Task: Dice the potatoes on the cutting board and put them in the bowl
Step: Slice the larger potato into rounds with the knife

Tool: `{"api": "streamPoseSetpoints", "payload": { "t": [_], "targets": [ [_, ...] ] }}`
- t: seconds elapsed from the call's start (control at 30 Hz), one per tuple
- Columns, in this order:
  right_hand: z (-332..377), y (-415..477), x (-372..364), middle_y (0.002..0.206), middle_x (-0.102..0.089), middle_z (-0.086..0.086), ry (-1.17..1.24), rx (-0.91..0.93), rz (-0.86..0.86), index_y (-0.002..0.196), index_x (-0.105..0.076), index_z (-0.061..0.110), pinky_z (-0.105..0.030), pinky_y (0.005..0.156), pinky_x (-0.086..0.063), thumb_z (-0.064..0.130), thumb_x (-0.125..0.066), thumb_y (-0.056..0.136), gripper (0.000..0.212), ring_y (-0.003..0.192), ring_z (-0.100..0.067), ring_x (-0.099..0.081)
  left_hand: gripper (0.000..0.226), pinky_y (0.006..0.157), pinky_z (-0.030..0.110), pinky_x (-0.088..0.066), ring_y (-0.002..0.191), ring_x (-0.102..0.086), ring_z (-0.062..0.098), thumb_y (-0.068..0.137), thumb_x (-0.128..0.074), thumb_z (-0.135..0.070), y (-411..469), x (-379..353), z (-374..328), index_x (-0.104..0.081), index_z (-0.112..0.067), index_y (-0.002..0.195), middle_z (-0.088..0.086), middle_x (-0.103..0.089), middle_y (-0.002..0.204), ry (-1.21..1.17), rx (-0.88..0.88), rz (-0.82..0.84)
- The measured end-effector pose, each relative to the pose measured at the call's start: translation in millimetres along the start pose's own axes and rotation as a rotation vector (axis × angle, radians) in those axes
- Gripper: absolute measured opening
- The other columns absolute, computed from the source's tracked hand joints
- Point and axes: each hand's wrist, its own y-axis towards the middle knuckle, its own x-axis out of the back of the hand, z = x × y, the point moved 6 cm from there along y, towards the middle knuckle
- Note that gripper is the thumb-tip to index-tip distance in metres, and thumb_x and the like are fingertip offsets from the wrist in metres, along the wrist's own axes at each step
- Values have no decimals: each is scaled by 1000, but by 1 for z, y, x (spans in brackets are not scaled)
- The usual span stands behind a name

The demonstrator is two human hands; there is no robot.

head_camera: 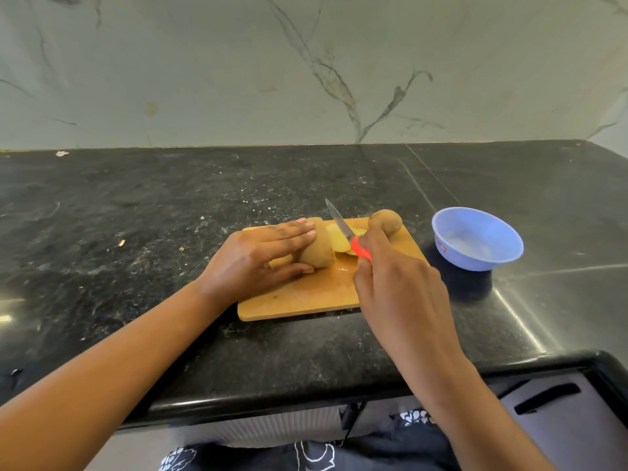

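Observation:
A wooden cutting board (306,294) lies on the black counter. My left hand (258,260) holds a brown potato (319,253) down on it, fingers straight over the top and thumb against its near side. Pale cut slices (339,241) lie just right of that potato. My right hand (401,290) grips the red handle of a small knife (339,224), whose blade points up and away over the slices. A second whole potato (385,220) sits at the board's far right corner. The blue bowl (475,237) stands to the right of the board.
The black stone counter (136,215) carries scattered crumbs and scraps at the left. A marble wall (306,62) rises behind it. The counter's front edge runs below my arms, with a drawer handle (547,397) at the lower right.

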Motion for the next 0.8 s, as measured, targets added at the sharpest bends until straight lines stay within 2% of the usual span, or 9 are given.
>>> {"api": "streamPoseSetpoints", "payload": {
  "t": [0.07, 0.17, 0.33, 0.4, 0.53, 0.6, 0.7, 0.8],
  "targets": [
    [4, 3, 1, 67, -47, 4, 4, 38, 1, 111, -48, 20, -24, 43, -19, 20, -40, 98, 15, 57, -23, -43, 47, 93, 38, -52, 118, -58, 18, 83, -68, -37, 0, 0, -1, -66, -5, 118, 6, -60, 126, 11, -10, -1],
    [12, 4, 6, 64, -43, 4, 5, 59, -37, 106, -52, 19, -23, 41, -16, 18, -43, 96, 13, 55, -23, -41, 46, 92, 38, -53, 117, -59, 19, 83, -68, -36, 0, 0, -1, -67, -4, 117, 7, -61, 125, 23, -25, -7],
    [11, 6, -1, 71, -51, 5, 23, 80, 15, 112, -47, 23, -28, 48, -32, 21, -37, 98, 16, 64, -20, -53, 45, 93, 36, -52, 118, -58, 18, 84, -67, -36, 0, 0, 0, -66, -5, 117, 6, -60, 125, 23, -19, -10],
    [13, 7, -1, 69, -52, 4, 42, 89, -3, 111, -48, 22, -28, 47, -31, 20, -38, 98, 17, 63, -19, -53, 45, 95, 36, -51, 118, -58, 18, 84, -67, -35, 0, 0, 0, -66, -4, 117, 7, -61, 125, 21, -21, -9],
    [15, 9, 0, 62, -47, 3, 38, 97, -25, 111, -51, 19, -25, 43, -21, 17, -41, 96, 18, 56, -19, -47, 44, 95, 33, -50, 117, -58, 18, 84, -67, -35, 0, -1, 1, -67, -4, 116, 8, -61, 124, 26, -16, -17],
    [18, 9, 0, 55, -43, 4, 25, 94, -59, 103, -58, 15, -23, 39, -16, 12, -52, 90, 14, 45, -16, -40, 44, 96, 33, -50, 117, -58, 18, 84, -67, -34, 1, -1, 1, -67, -4, 116, 8, -62, 124, 16, -14, -19],
    [26, 15, -2, 45, -25, 9, 25, 99, -109, 84, -61, 10, -15, 42, -2, 3, -70, 73, 16, 36, -7, -14, 43, 97, 32, -49, 117, -58, 18, 85, -66, -34, 1, -1, 1, -67, -4, 116, 8, -62, 124, 18, -15, -15],
    [29, 19, -8, 48, -10, 14, 8, 122, -83, 82, -61, 11, -16, 41, -1, 4, -71, 72, 16, 37, -5, -11, 43, 98, 30, -48, 117, -58, 17, 86, -65, -35, 2, -1, 2, -67, -4, 116, 7, -61, 124, 30, -19, -14]
  ]
}}
